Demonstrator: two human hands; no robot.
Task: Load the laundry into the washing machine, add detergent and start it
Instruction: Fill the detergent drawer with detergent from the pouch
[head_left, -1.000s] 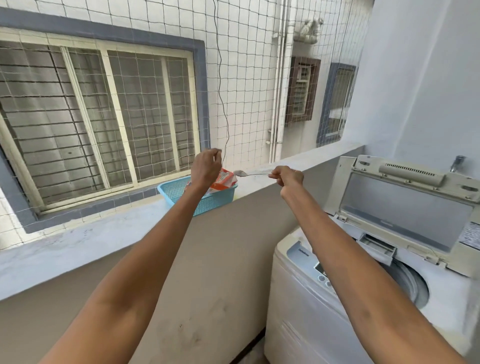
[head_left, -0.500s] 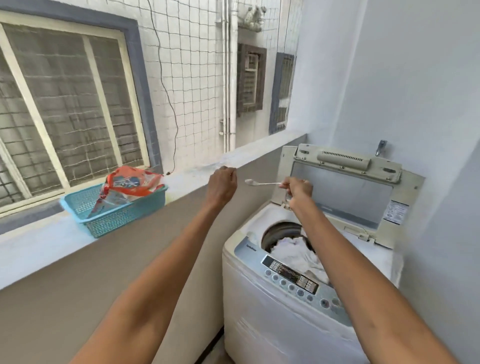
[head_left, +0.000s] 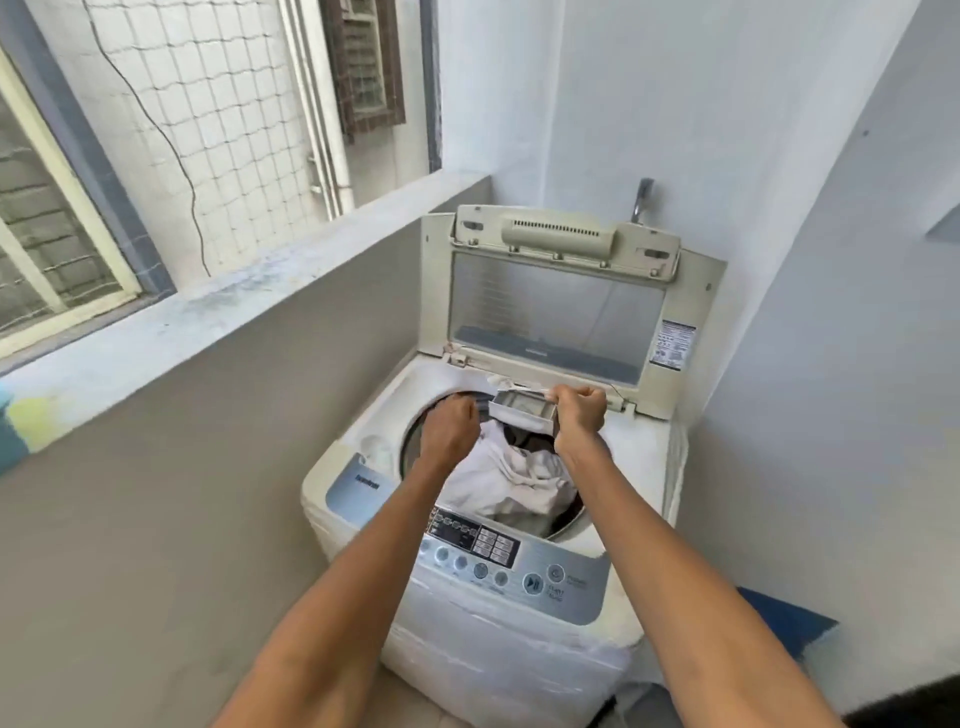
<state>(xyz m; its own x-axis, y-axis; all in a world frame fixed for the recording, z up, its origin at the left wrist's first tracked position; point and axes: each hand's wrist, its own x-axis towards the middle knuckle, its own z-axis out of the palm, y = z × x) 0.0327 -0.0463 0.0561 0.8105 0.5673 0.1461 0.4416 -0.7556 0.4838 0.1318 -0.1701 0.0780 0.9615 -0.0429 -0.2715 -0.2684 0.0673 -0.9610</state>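
In the head view, laundry (head_left: 511, 475) already fills the drum at the frame's centre, under the raised lid (head_left: 561, 296). The right hand (head_left: 579, 413) pinches a spoon (head_left: 524, 388) over the pulled-out detergent drawer (head_left: 522, 413); the left hand (head_left: 449, 428) hovers beside it, fingers curled and holding nothing. Detergent seems mid-delivery, and closing up and pressing start on the control panel (head_left: 519, 564) remain.

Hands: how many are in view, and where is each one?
2. The left hand is curled over the tub at its left edge, above the laundry; the right hand pinches a spoon over the pulled-out detergent drawer. None seems hidden.
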